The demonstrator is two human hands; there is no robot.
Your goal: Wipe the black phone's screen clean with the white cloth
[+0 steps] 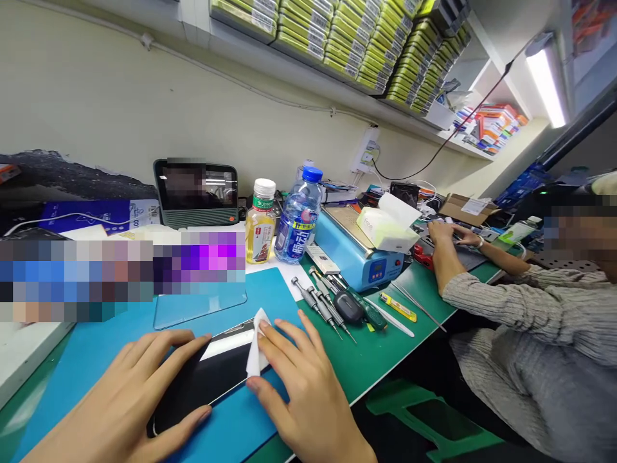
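A black smartphone (207, 376) lies screen up on a blue mat (274, 292), with a bright reflection across its glass. My left hand (135, 386) grips its near-left end, fingers along the far edge and thumb on the near edge. Under the fingers of my right hand (306, 379), a folded white wipe (255, 355) presses on the phone's right end. Just beyond the phone, a clear glass sheet (200, 313) with rounded corners rests on the mat.
Screwdrivers (321, 302), a craft knife (398, 307) and tweezers (419, 299) lie right of the mat. Behind stand two drink bottles (260, 225) and a blue heating plate (366, 263) bearing a tissue pack (388, 228). A co-worker's arm (482, 299) reaches in at right.
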